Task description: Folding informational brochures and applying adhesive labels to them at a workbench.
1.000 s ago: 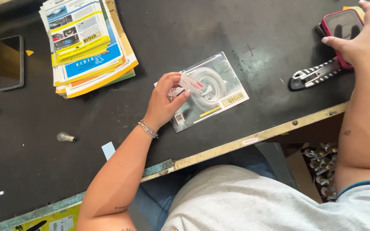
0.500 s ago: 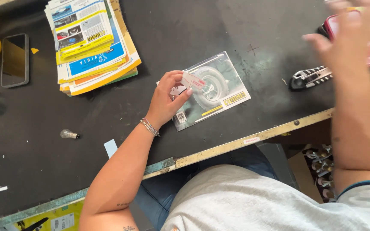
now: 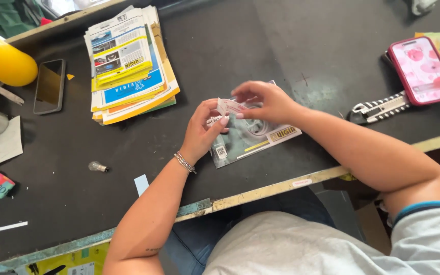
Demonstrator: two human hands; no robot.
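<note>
While resting on the dark table at centre frame, pinching a small white label between both hands.

Holding the label just above a clear packet, which is lying flat on the table near its front edge, below and between the hands. Left hand gripping the label's left end, thumb and fingers closed on it, beaded bracelet circling the wrist. Right hand closing fingertips on the label's right end from above, remaining fingers curled loosely. Sitting at upper left, well apart: a stack of leaflets, a dark phone and a yellow object. Lying at lower left, a small bulb. Resting at upper right, a pink phone just beside a striped cutter.
</note>
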